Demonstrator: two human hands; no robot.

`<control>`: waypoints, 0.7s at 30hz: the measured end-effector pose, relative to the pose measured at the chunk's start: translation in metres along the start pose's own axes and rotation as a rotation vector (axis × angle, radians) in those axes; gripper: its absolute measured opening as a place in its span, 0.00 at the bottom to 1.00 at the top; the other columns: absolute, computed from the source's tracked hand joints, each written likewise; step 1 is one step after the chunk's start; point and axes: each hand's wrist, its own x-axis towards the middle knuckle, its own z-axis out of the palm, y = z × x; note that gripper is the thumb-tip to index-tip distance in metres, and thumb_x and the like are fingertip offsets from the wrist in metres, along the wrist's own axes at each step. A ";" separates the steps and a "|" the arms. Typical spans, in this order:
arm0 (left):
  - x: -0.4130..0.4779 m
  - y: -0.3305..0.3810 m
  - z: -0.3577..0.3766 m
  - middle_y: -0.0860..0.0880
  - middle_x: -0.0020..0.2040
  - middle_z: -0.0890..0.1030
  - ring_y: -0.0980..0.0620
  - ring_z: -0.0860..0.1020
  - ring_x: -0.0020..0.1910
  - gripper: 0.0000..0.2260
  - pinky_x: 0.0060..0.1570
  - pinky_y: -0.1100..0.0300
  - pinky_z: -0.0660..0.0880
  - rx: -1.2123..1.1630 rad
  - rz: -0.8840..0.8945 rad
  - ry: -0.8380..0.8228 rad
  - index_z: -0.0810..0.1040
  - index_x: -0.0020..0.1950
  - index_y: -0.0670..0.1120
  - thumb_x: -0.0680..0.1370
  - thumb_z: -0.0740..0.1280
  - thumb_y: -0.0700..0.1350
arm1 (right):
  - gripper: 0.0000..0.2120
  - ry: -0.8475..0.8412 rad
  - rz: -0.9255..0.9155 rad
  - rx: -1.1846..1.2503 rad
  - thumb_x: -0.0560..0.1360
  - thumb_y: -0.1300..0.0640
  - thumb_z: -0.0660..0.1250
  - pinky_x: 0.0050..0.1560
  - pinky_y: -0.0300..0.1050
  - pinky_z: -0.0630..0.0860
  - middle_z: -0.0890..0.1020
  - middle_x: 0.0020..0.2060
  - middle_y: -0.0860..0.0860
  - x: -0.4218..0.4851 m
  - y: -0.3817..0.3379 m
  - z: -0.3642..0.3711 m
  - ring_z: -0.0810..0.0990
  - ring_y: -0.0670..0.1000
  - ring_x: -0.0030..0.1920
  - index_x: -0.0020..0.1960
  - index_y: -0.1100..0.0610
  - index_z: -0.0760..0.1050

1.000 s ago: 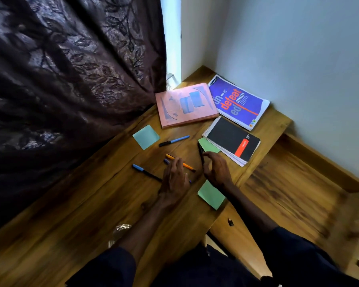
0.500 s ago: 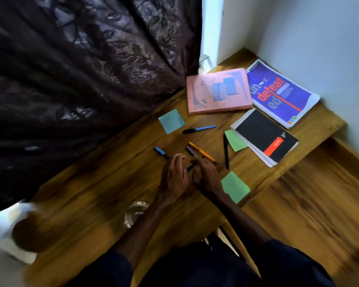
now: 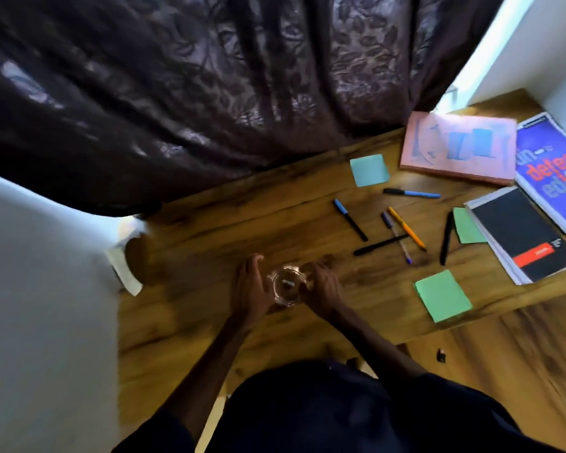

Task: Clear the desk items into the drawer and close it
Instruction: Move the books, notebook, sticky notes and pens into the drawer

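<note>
Glass point(image 3: 284, 287) upright, mouth upward

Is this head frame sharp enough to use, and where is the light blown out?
Head view: motion blur smears the curtain and left edge; left hand, right hand and glass dish are soft; pens are sharper; window light blows out the top-right strip and glares on the pink book.
</note>
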 end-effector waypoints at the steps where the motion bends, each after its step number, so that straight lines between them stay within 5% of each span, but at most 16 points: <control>1: -0.002 -0.010 -0.004 0.45 0.66 0.77 0.44 0.74 0.66 0.22 0.63 0.50 0.73 -0.010 -0.028 -0.009 0.72 0.70 0.47 0.77 0.69 0.44 | 0.15 0.026 0.023 -0.009 0.70 0.56 0.73 0.45 0.49 0.75 0.83 0.48 0.57 -0.001 -0.004 0.004 0.82 0.61 0.48 0.55 0.59 0.78; 6: -0.002 -0.051 -0.011 0.47 0.61 0.79 0.46 0.77 0.60 0.18 0.58 0.52 0.74 -0.121 -0.035 -0.097 0.75 0.65 0.45 0.77 0.71 0.48 | 0.22 0.154 0.205 -0.080 0.67 0.45 0.69 0.48 0.53 0.74 0.81 0.48 0.59 0.000 -0.023 0.016 0.78 0.62 0.52 0.53 0.61 0.77; 14: 0.016 -0.059 0.003 0.50 0.53 0.82 0.49 0.81 0.51 0.15 0.49 0.56 0.78 -0.174 -0.044 -0.242 0.77 0.58 0.47 0.77 0.70 0.54 | 0.32 0.222 0.188 -0.136 0.67 0.35 0.60 0.42 0.52 0.73 0.82 0.43 0.61 -0.001 -0.007 0.032 0.81 0.63 0.45 0.51 0.63 0.77; 21: 0.021 -0.054 0.016 0.50 0.53 0.81 0.50 0.81 0.49 0.16 0.50 0.51 0.80 -0.266 -0.089 -0.337 0.77 0.59 0.46 0.77 0.71 0.54 | 0.16 0.188 0.077 -0.217 0.70 0.46 0.66 0.25 0.44 0.65 0.77 0.26 0.52 0.006 -0.012 0.024 0.78 0.55 0.28 0.33 0.58 0.75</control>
